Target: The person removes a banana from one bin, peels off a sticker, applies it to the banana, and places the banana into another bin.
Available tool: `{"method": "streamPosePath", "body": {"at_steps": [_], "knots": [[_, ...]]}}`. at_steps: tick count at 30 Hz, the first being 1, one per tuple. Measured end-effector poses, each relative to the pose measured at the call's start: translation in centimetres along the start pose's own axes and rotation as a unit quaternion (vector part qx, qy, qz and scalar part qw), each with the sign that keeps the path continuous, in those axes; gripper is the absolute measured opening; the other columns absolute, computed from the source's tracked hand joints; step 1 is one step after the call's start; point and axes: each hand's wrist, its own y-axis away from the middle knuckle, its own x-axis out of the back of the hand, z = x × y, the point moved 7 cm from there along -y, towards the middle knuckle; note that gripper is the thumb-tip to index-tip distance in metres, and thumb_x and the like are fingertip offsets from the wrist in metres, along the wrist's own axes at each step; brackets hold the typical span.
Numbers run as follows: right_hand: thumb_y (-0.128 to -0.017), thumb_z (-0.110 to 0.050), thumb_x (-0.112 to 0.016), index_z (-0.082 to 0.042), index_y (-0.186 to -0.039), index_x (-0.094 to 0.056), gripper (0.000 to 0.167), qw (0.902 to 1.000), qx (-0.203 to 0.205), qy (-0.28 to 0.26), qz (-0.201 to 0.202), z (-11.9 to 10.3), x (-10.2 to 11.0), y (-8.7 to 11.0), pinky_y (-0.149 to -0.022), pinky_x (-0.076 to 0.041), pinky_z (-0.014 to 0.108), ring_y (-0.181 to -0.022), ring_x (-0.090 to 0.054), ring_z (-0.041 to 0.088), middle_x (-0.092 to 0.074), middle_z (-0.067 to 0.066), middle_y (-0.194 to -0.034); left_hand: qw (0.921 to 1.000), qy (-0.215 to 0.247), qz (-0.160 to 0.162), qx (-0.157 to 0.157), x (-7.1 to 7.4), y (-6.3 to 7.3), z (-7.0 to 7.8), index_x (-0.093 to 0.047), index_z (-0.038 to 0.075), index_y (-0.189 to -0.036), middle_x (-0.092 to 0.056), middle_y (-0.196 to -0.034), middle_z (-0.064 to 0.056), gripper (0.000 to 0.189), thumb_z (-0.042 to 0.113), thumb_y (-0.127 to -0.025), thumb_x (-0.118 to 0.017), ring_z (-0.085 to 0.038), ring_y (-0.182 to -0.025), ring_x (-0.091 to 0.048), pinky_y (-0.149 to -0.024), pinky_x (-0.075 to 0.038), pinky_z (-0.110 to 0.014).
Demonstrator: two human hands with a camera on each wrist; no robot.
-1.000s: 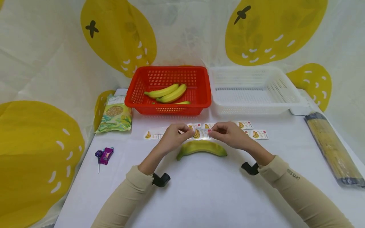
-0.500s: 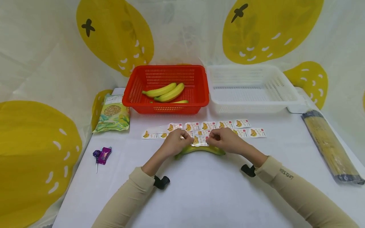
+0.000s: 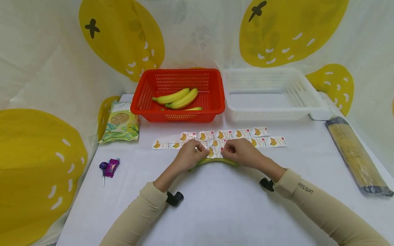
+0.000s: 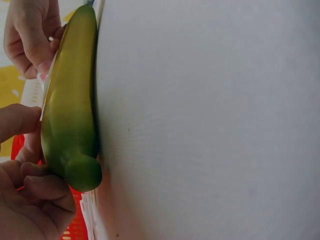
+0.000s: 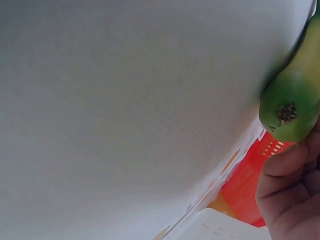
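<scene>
Both hands pinch a small banana-printed sticker [image 3: 214, 152] by its ends, the left hand [image 3: 189, 155] at its left end and the right hand [image 3: 243, 152] at its right. Under the sticker lies a single banana [image 3: 218, 160], yellow with green ends, largely covered by the hands in the head view. In the left wrist view the banana [image 4: 72, 100] rests on the table, with the left hand's fingers [image 4: 47, 187] at its stem end. The right wrist view shows the right hand [image 5: 292, 185] close by the banana's dark tip.
Behind the hands, two rows of stickers [image 3: 224, 134] lie on the table. A red basket [image 3: 181, 118] with several bananas and a white basket [image 3: 274, 114] stand farther back. A snack bag [image 3: 120, 121], candies [image 3: 109, 168] and a long noodle pack [image 3: 357, 155] lie at the sides.
Both hands have come down toward the person with the sticker, from behind the banana to over it. In the last half second they have barely moved.
</scene>
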Motion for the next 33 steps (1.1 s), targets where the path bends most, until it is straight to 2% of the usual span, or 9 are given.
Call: {"method": "streamPosePath", "body": {"at_steps": [5, 9, 15, 17, 20, 23, 27, 33], "knots": [[-0.089, -0.020, -0.069, -0.018, -0.070, -0.060, 0.021, 1.0000, -0.003, 0.007, 0.005, -0.1, 0.0, 0.0, -0.059, -0.039, 0.024, -0.062, -0.047, 0.009, -0.053, -0.008, -0.061, 0.9998, 0.014, 0.002, 0.010, -0.1, 0.0, -0.6, -0.067, 0.010, -0.082, -0.060, -0.094, -0.008, 0.019, 0.025, -0.090, -0.074, -0.012, -0.065, -0.055, -0.055, -0.043, -0.025], [-0.089, -0.021, -0.070, -0.018, -0.070, -0.059, 0.022, 0.9999, -0.006, 0.005, 0.007, 0.1, 0.0, 0.1, -0.059, -0.039, 0.024, -0.062, -0.047, 0.009, -0.053, -0.007, -0.062, 0.9997, 0.022, -0.001, 0.007, -0.2, 0.0, -0.6, -0.065, 0.010, -0.083, -0.059, -0.095, -0.008, 0.020, 0.026, -0.091, -0.075, -0.012, -0.064, -0.054, -0.054, -0.043, -0.025], [-0.089, -0.020, -0.071, -0.018, -0.070, -0.060, 0.022, 0.9999, 0.004, -0.004, 0.016, 0.3, 0.0, 0.2, -0.058, -0.040, 0.023, -0.061, -0.048, 0.009, -0.054, -0.008, -0.062, 0.9993, 0.035, -0.012, -0.005, -0.3, 0.0, -0.5, -0.055, 0.011, -0.091, -0.051, -0.077, -0.002, 0.024, 0.024, -0.092, -0.074, -0.011, -0.056, -0.045, -0.051, -0.036, -0.025], [-0.089, -0.021, -0.072, -0.018, -0.070, -0.061, 0.022, 0.9998, 0.006, -0.004, 0.019, 0.3, 0.1, 0.2, -0.058, -0.040, 0.023, -0.061, -0.048, 0.008, -0.055, -0.008, -0.062, 0.9991, 0.037, -0.015, -0.015, -0.3, 0.0, -0.5, -0.053, 0.011, -0.094, -0.049, -0.077, -0.002, 0.026, 0.024, -0.092, -0.075, -0.010, -0.056, -0.042, -0.052, -0.034, -0.026], [-0.089, -0.021, -0.072, -0.018, -0.070, -0.062, 0.021, 0.9997, 0.006, -0.002, 0.022, 0.2, 0.2, 0.2, -0.058, -0.041, 0.023, -0.061, -0.049, 0.008, -0.056, -0.008, -0.063, 0.9984, 0.035, -0.016, -0.041, -0.4, -0.1, -0.3, -0.055, 0.011, -0.099, -0.055, -0.088, -0.004, 0.026, 0.024, -0.091, -0.076, -0.012, -0.063, -0.044, -0.060, -0.038, -0.026], [-0.089, -0.023, -0.073, -0.018, -0.071, -0.062, 0.022, 0.9997, 0.010, 0.000, 0.024, 0.0, 0.2, 0.3, -0.058, -0.040, 0.023, -0.062, -0.048, 0.008, -0.055, -0.008, -0.063, 0.9972, 0.029, -0.021, -0.066, -0.6, -0.1, 0.0, -0.060, 0.013, -0.106, -0.061, -0.104, -0.006, 0.026, 0.023, -0.090, -0.078, -0.016, -0.081, -0.053, -0.073, -0.044, -0.028], [-0.089, -0.023, -0.075, -0.018, -0.077, -0.064, 0.017, 0.9992, 0.029, 0.001, 0.028, -0.3, 0.2, 0.3, -0.059, -0.038, 0.023, -0.062, -0.047, 0.008, -0.053, -0.008, -0.064, 0.9959, 0.007, -0.032, -0.084, -0.9, -0.1, 0.2, -0.065, 0.018, -0.111, -0.063, -0.113, -0.008, 0.025, 0.023, -0.090, -0.078, -0.021, -0.103, -0.057, -0.083, -0.046, -0.033], [-0.088, -0.021, -0.077, -0.019, -0.092, -0.071, 0.007, 0.9980, 0.055, -0.003, 0.030, -0.7, 0.2, 0.4, -0.059, -0.037, 0.024, -0.062, -0.046, 0.008, -0.052, -0.007, -0.067, 0.9964, -0.019, -0.039, -0.073, -1.1, 0.1, 0.1, -0.070, 0.024, -0.111, -0.059, -0.108, -0.009, 0.022, 0.026, -0.091, -0.078, -0.021, -0.100, -0.056, -0.079, -0.044, -0.034]]}}
